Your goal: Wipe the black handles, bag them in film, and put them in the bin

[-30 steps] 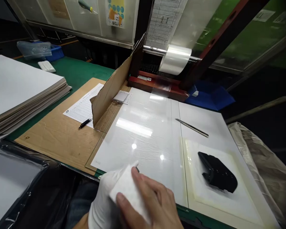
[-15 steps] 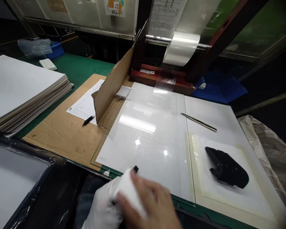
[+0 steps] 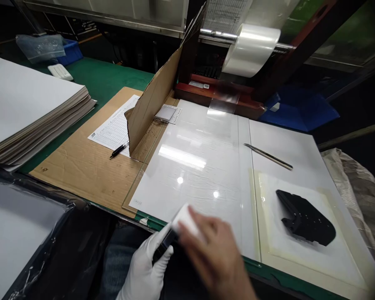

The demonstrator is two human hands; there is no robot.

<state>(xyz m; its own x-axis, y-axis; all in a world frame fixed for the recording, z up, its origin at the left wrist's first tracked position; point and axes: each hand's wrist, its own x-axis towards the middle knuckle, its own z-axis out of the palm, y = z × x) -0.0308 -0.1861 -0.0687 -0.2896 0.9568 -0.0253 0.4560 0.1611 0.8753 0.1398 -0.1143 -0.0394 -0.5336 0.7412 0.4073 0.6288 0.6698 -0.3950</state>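
Hands are working together at the tabletop's (image 3: 106, 83) near edge: gloved left hand (image 3: 146, 266) is gripping a small flat black part (image 3: 163, 246), bare right hand (image 3: 217, 254) is pressing a white wipe cloth (image 3: 185, 217) onto it, just before the glossy white sheet (image 3: 200, 166).

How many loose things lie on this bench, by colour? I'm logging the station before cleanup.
Black: 2, the pen and the ridged block.
White: 3, the sheet stack, the printed form and the pad pressed under the right hand.
Metal: 1, the tweezers.
Total: 6.
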